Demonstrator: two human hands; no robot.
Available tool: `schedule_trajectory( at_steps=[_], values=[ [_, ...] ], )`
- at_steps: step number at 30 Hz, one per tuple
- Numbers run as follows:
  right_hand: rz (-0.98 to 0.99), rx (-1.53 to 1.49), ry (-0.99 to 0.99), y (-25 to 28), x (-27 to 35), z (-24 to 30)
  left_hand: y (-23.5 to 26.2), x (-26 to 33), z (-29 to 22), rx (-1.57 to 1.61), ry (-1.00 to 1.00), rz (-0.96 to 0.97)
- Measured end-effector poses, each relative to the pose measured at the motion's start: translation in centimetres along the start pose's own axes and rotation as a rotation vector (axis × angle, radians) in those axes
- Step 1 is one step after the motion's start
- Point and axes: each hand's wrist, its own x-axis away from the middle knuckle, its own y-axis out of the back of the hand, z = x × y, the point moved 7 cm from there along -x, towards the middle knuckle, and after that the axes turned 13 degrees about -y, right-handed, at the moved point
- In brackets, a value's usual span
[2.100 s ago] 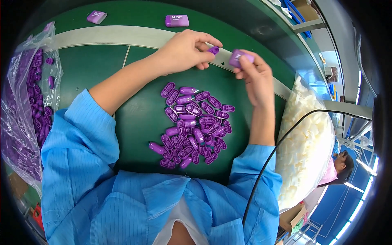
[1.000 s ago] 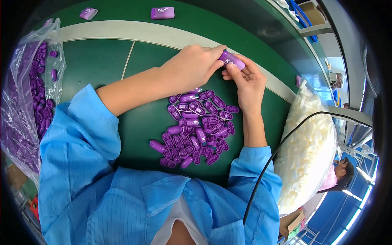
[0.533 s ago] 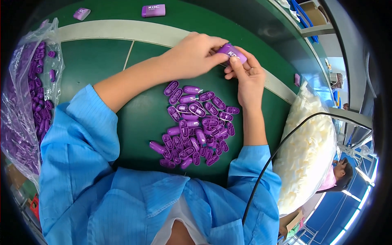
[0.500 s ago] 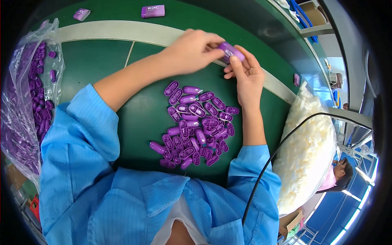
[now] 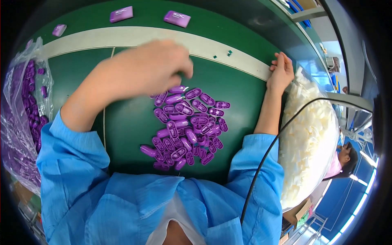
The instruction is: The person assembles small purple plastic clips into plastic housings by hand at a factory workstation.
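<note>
Two bare hands are seen apart over a green-topped table point(image 5: 130, 122) in the head view. The left hand point(image 5: 153, 67), blurred and with fingers curled downward, is held just above the far edge of a heap of small purple oval plastic shells point(image 5: 188, 124); whether a piece is pinched in it cannot be told. The right hand point(image 5: 281, 72) is laid with fingers loosely together on the top of a clear bag of white plastic parts point(image 5: 310, 134) at the table's right edge, and nothing can be seen gripped in it.

The heap is spread at the middle of the table, directly in front of the blue-sleeved body. Two finished purple rectangular cases point(image 5: 149, 16) are lying on the dark green strip beyond a pale band point(image 5: 220, 49), with a third smaller one point(image 5: 59, 30) further left. A clear bag of more purple pieces point(image 5: 24, 118) is slumped at the left.

A picking step is judged to be in hand: one part from each supply. The next move is judged to call for a single shell to be singled out of the heap and a white part drawn from the bag.
</note>
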Motion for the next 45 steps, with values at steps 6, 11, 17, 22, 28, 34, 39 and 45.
schedule_trajectory(
  at_steps=[6,11,17,22,28,34,39,45],
  values=[
    [0.008,0.087,-0.006,-0.9,0.4,-0.1,-2.7,-0.4,-0.2,-0.279,-0.064,-0.115],
    [-0.241,1.048,0.45,-1.7,-1.8,2.7,-3.1,-0.5,-0.1,-0.374,-0.121,-0.195],
    [-0.259,1.511,-0.012,2.0,-8.3,-0.4,-1.7,-1.4,2.6,0.204,0.041,-0.224],
    [0.067,1.162,0.39,-5.4,-0.8,4.6,-2.4,-0.7,7.4,1.062,0.168,-0.484],
    [0.755,-0.078,-0.517,-11.6,11.3,2.6,-2.5,-1.0,7.4,1.009,0.102,-0.692],
    [0.716,-0.09,-0.438,-13.0,13.9,1.4,-2.4,-1.2,7.0,0.87,0.06,-0.714],
    [0.72,-0.033,-0.353,-13.3,14.4,2.0,-2.5,-1.0,6.6,0.785,0.088,-0.711],
    [0.703,-0.021,-0.325,-13.0,14.7,2.0,-2.2,-0.5,6.2,0.669,0.093,-0.742]
  ],
)
